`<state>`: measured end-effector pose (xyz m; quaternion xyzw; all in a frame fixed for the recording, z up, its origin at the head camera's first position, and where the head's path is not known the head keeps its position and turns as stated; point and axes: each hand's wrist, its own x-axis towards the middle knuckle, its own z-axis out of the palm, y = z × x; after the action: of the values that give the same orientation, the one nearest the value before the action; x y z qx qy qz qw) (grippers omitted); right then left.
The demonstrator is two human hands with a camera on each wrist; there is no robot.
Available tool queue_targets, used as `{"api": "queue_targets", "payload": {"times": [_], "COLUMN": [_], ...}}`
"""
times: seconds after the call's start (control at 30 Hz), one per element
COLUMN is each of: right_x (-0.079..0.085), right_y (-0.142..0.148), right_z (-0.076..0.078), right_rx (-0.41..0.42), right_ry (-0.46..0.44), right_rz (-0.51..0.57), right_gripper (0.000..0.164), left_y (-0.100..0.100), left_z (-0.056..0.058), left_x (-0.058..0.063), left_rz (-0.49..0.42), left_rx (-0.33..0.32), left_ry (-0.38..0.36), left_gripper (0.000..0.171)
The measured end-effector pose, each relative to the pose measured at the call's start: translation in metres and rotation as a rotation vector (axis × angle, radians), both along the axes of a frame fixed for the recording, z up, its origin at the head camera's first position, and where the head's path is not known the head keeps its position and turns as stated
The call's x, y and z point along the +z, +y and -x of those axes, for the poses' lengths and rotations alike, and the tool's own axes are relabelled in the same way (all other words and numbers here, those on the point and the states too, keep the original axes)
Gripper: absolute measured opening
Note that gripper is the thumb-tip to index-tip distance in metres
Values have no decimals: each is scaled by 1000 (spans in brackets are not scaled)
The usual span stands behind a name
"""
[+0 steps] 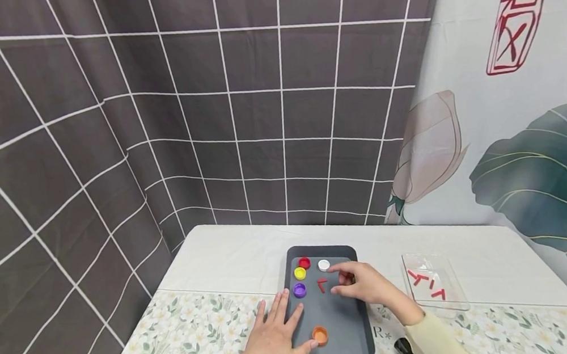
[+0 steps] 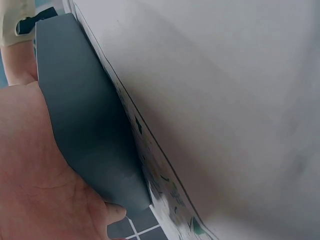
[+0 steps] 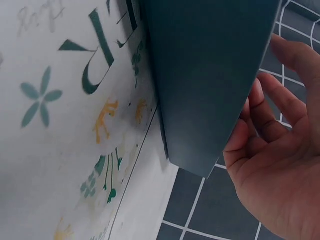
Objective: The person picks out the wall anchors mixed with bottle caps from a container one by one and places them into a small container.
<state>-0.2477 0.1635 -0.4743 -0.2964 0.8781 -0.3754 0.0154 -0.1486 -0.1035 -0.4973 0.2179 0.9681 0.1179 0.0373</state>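
A dark grey tray (image 1: 344,325) lies on the table. My left hand (image 1: 270,338) rests along its left edge with fingers spread and straight, its thumb tip right at an orange round cap (image 1: 320,336). Over the tray's right half is my right hand (image 1: 363,284), index finger extended close to a white round cap (image 1: 324,265) and the other fingers loosely curled. Two short red sticks (image 1: 322,285) form an angle left of its thumb. Red (image 1: 304,263), yellow (image 1: 300,273) and purple (image 1: 299,290) round caps line the tray's left side. In both wrist views, the tray's outer wall (image 2: 90,110) hides its contents.
Right of the tray stands a shallow clear box (image 1: 449,272) with several red sticks (image 1: 438,294) inside. A small black object (image 1: 404,349) lies by the right sleeve. The table's white cloth (image 1: 238,244) has a floral band, and a dark gridded curtain (image 1: 257,117) hangs behind.
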Motion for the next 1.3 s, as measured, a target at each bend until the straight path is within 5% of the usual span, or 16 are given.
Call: {"api": "queue_targets", "payload": {"times": [0.37, 0.77, 1.3], "right_x": [1, -13, -19], "right_y": [-2, -9, -22], "right_z": [6, 16, 24], "right_rx": [-21, 103, 54], "right_ry": [-5, 122, 212], "right_rz": [-119, -158, -335], "right_gripper": [42, 35, 27], "left_y": [1, 0, -2], "left_z": [2, 3, 3], "left_x": [-4, -2, -1], "left_rz": [-57, -46, -37], "left_rx": [-14, -15, -15], "left_ry": [9, -6, -7], "left_gripper": [85, 84, 84]}}
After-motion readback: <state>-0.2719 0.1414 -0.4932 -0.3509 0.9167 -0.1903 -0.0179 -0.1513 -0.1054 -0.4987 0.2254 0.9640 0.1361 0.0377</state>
